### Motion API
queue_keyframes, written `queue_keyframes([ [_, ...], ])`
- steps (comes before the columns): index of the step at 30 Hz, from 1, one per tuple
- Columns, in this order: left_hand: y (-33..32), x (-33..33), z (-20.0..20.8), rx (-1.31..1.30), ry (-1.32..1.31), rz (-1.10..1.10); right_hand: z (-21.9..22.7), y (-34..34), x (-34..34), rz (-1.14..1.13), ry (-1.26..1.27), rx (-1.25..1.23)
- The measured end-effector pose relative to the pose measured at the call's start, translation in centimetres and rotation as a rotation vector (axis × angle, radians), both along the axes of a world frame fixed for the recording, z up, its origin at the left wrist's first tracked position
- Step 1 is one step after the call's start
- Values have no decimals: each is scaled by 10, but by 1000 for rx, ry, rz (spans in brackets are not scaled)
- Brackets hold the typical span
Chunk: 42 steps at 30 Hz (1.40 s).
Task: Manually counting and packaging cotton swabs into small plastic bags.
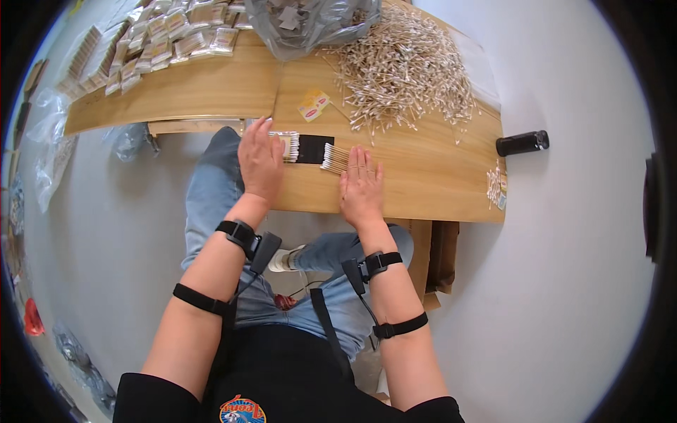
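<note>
Just above frame centre, the right hand (362, 189) lies flat, fingers nearly together, on a swab row (336, 159) at the black pad (315, 149). The left hand (261, 161) partly covers a pack (291, 146); whether its fingers grip cannot be told. Light, even pressure should keep swabs aligned.

A passage exists rightward of the right hand (362, 185) over bare tabletop (441, 173). Obstructions: the swab heap (405, 67) and grey bag (310, 32) on the far side, packets (161, 49) at far left, loose swabs (493, 185) near the right edge.
</note>
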<state>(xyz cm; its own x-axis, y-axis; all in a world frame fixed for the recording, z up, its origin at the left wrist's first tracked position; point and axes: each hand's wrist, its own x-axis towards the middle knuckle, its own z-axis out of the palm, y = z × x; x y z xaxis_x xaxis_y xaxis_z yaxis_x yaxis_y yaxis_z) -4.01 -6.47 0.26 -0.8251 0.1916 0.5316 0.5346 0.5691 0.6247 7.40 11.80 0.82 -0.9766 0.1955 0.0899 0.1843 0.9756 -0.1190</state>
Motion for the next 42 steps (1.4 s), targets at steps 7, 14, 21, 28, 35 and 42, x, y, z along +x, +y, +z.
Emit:
queue_keyframes([
  [7, -24, -31, -42, -245, -267, 163, 5, -6, -21, 102, -28, -14],
  [14, -27, -37, -61, -148, -172, 29, 9, -9, -36, 199, -4, -23],
  [21, -23, -35, -56, -89, -250, 15, 7, -26, -50, 264, 14, 17],
  [28, -22, -37, -57, -106, -174, 47, 2, -50, -61, 264, 46, -29],
  [35, -27, -35, -38, -93, -182, 40, 6, -40, -62, 250, -5, -251],
  [42, -41, -41, -35, 120, -439, 136, 16, -21, -52, 264, -40, -32],
])
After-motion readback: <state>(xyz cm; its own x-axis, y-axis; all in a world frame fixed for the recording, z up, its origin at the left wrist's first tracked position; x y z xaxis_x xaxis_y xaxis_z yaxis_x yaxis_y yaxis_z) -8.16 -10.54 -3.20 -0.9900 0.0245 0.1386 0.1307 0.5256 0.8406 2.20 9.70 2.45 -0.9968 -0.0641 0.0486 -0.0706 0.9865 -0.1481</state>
